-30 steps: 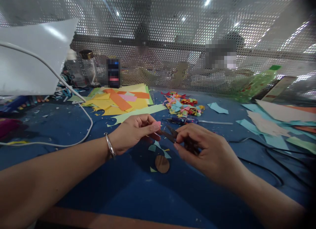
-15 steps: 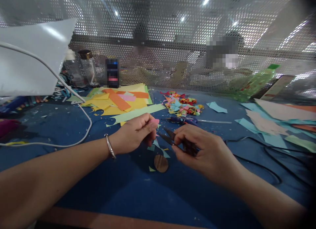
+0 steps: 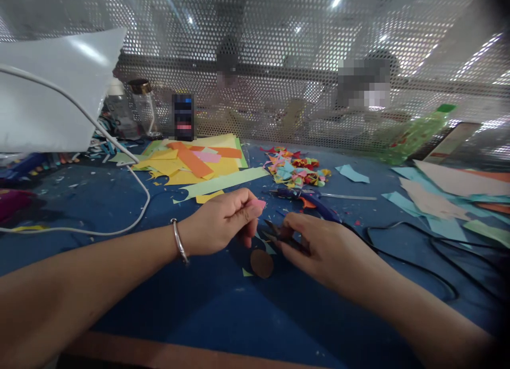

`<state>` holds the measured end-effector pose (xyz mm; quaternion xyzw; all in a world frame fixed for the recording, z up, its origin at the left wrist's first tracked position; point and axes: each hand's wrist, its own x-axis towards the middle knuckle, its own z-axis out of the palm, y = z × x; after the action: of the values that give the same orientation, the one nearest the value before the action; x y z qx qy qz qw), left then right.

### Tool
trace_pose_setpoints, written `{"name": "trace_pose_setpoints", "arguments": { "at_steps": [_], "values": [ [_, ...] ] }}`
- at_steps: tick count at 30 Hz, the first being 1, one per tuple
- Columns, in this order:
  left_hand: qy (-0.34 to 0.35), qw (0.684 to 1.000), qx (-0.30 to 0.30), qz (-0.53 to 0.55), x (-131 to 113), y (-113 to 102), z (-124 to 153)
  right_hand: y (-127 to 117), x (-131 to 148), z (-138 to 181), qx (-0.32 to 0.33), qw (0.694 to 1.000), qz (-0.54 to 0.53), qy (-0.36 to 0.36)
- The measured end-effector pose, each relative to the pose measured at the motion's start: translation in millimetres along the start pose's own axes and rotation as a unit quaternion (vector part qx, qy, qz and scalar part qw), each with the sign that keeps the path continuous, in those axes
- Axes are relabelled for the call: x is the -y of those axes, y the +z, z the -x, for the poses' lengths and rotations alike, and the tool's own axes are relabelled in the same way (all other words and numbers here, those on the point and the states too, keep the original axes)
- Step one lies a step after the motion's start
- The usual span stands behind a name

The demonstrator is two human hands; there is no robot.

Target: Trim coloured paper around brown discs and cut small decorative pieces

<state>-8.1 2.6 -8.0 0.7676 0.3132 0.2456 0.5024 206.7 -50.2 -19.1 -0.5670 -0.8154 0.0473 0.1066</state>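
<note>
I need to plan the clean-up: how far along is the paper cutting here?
Done, it seems: a heap of small coloured pieces lies behind the hands, and a brown disc lies on the blue table. In hand: the left hand pinches a pink scrap; the right hand holds dark snips. Left, probably: the yellow and orange sheets, largely uncut.

The right hand (image 3: 322,247) covers most of the dark snips (image 3: 274,230), so its grip is unclear, the left hand (image 3: 217,223) hides much of the small pink scrap (image 3: 258,204), and the figures (image 3: 228,48) behind the perforated screen (image 3: 303,109) are blurred.
</note>
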Motion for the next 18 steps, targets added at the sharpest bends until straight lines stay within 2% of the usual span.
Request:
{"name": "trace_pose_setpoints", "arguments": {
  "at_steps": [6, 9, 13, 18],
  "values": [
    [0.000, 0.998, 0.032, -0.050, -2, 3, 3, -1, -2, 2, -0.072, 0.997, 0.017, 0.029],
    [0.014, 0.995, 0.038, -0.093, -2, 4, 1, -5, 2, 2, -0.084, 0.994, -0.064, 0.016],
    [0.054, 0.982, 0.041, -0.178, -4, 6, 2, -7, 10, 2, -0.065, 0.978, -0.200, -0.013],
    [0.062, 0.975, 0.042, -0.209, -4, 6, 2, -5, 13, 1, -0.064, 0.970, -0.232, -0.028]
  ]
}}
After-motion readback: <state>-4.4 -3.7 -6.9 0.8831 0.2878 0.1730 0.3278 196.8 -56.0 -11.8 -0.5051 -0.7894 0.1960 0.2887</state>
